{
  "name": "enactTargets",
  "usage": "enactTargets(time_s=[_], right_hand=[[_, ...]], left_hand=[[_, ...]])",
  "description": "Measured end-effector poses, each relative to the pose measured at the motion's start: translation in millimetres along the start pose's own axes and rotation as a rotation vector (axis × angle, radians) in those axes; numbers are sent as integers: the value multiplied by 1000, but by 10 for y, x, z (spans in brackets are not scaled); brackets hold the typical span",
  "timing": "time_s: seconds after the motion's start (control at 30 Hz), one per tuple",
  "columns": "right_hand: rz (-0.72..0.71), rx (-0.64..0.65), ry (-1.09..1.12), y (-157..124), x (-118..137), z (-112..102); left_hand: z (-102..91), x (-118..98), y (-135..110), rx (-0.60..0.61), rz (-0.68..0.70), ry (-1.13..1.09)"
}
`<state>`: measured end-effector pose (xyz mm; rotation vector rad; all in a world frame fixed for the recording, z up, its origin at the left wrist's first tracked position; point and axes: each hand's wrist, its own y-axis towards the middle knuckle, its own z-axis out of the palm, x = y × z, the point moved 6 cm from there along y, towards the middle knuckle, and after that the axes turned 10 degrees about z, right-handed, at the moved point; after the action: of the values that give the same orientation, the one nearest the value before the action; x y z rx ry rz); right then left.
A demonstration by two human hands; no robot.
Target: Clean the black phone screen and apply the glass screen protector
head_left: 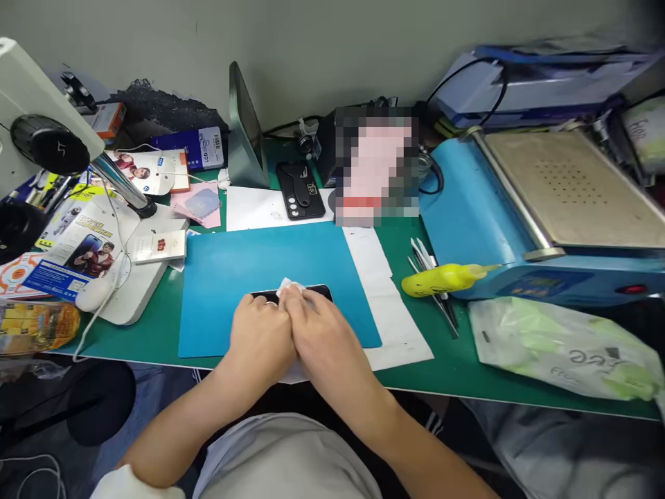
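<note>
My left hand point(261, 334) and my right hand point(325, 334) are pressed together over a dark-screened phone point(321, 291) on the blue work mat point(218, 277). Between the fingertips shows a crumpled white tissue point(285, 284), pinched by my right hand against the phone's surface. The left hand's fingers curl down over the phone's left part, with a ring on one finger. Most of the phone is hidden beneath both hands. Behind the mat lies a black phone case point(301, 190) on white paper point(249, 208).
To the right are a yellow squeeze bottle point(441, 279), several tweezers-like tools point(423, 256), a blue heating-plate machine point(467, 215) and a pale green plastic packet point(561, 346). A microscope stand point(125, 277) and product boxes point(93, 256) crowd the left. A standing screen point(246, 132) is behind.
</note>
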<state>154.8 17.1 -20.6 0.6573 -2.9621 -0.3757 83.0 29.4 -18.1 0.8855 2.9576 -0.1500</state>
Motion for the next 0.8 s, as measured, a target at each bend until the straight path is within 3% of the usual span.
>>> enactTargets(time_s=[0.27, 0.4, 0.53, 0.8], right_hand=[[32, -54, -13, 144, 458, -12], [37, 18, 84, 165, 452, 113], [17, 23, 182, 133, 258, 85], [73, -68, 250, -101, -279, 101]], left_hand=[[-99, 281, -413, -211, 34, 112], [-18, 309, -368, -26, 14, 134], [37, 241, -179, 210, -36, 126], [-18, -149, 292, 227, 13, 74]])
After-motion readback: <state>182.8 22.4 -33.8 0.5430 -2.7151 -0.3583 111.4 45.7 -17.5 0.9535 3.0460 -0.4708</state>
